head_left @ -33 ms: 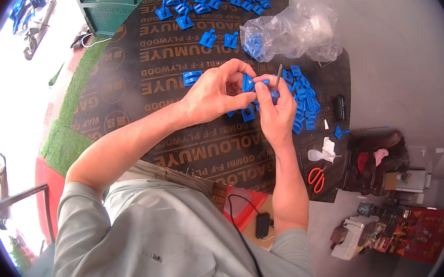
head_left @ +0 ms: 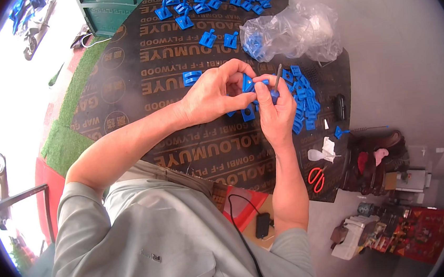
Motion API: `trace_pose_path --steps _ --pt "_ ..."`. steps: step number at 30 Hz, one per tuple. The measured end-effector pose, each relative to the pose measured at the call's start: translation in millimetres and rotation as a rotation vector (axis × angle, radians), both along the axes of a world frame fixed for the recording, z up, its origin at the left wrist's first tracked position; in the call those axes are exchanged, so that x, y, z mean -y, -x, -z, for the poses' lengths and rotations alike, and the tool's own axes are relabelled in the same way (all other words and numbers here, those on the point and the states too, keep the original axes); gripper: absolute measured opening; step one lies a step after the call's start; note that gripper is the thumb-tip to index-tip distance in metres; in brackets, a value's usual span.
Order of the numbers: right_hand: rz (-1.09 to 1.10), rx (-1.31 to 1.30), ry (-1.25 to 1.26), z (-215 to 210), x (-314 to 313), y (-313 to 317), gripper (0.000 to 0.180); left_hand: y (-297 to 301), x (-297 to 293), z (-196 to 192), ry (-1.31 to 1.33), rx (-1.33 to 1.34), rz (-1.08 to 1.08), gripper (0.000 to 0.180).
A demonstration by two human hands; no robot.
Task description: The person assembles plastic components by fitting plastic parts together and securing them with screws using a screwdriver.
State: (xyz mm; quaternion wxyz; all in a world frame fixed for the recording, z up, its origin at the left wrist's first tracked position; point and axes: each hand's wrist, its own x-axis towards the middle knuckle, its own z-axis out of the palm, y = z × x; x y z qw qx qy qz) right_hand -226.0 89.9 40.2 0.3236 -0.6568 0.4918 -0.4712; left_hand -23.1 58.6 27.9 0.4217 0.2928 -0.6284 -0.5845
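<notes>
Over the middle of the dark plywood table (head_left: 160, 96), my left hand (head_left: 217, 93) is closed on a small blue plastic part (head_left: 248, 83) with a triangular face. My right hand (head_left: 276, 107) meets it, thumb and fingers pinched at the part's right side. A dark rod with a blue end (head_left: 279, 75) sticks up from the right hand's fingers; it looks like a screwdriver, but the grip hides much of it. One blue part (head_left: 192, 78) lies left of my left hand. Another blue piece (head_left: 248, 113) with a hole rests below the hands.
A heap of blue parts (head_left: 306, 102) lies to the right, and many assembled blue pieces (head_left: 202, 5) sit at the far edge. Two stand nearer, beside a clear plastic bag (head_left: 296, 26). Orange-handled scissors (head_left: 316, 180), white scraps (head_left: 328, 149) and a black object (head_left: 340, 107) lie at right.
</notes>
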Motion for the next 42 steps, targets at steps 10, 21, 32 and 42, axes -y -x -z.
trace_pose_path --steps 10,21,32,42 --pt "0.061 -0.112 0.136 2.1 0.5 -7.2 0.019 2.4 0.7 4.4 0.125 0.047 -0.060 0.037" --pt "0.076 -0.163 0.213 5.9 3.0 -5.4 0.019 4.1 -4.5 1.1 0.167 0.098 -0.071 0.037" --pt "0.072 -0.096 0.198 6.8 4.1 -2.9 0.016 0.2 -0.6 -0.2 0.176 0.107 -0.076 0.044" --pt "-0.090 0.007 -0.001 0.8 5.4 13.2 0.015 -9.3 2.9 -6.1 0.243 0.232 -0.041 0.050"
